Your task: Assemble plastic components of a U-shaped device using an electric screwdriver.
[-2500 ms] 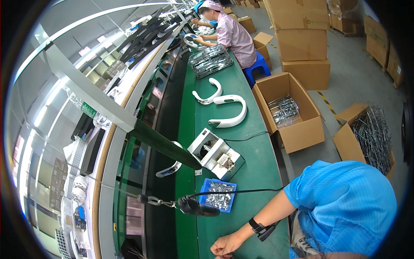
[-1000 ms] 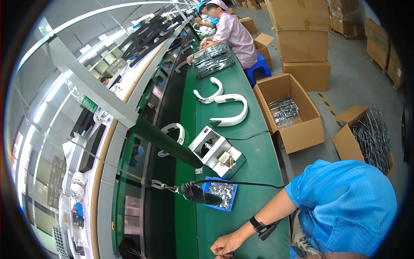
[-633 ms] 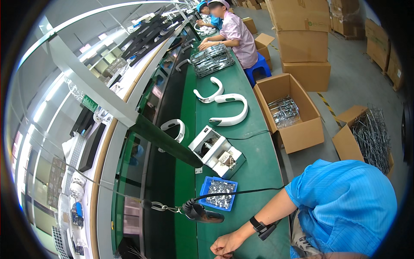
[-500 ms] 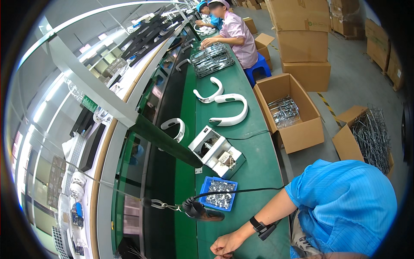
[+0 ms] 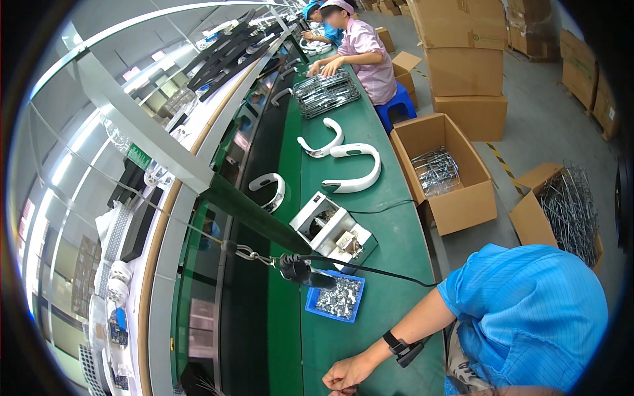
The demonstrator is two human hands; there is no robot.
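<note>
My right hand (image 5: 349, 373) is at the lower edge over the green bench, wrist in a black band. Its fingers are curled together; what they hold, if anything, is hidden. Just below it, only a sliver of my left hand (image 5: 343, 392) shows, its fingers cut off by the frame. Beyond my hands lies a blue tray (image 5: 360, 300) of small metal parts. A black handheld power tool (image 5: 307, 273) with a cable hangs from a cord above the tray's near-left corner. Behind the tray stands a white and green bench machine (image 5: 337, 237).
White U-shaped neckband devices (image 5: 360, 178) lie farther up the bench (image 5: 396, 231). A co-worker in pink (image 5: 366, 49) handles a stack of metal wire parts (image 5: 327, 92). Cardboard boxes (image 5: 462, 211) of metal rods stand right of the bench. A dark post (image 5: 257, 214) slants across the left.
The hanging power tool has swung up and away from my hands, toward the machine. The white device on the left has shifted slightly right. The co-worker's hands have moved. My right hand stays put.
</note>
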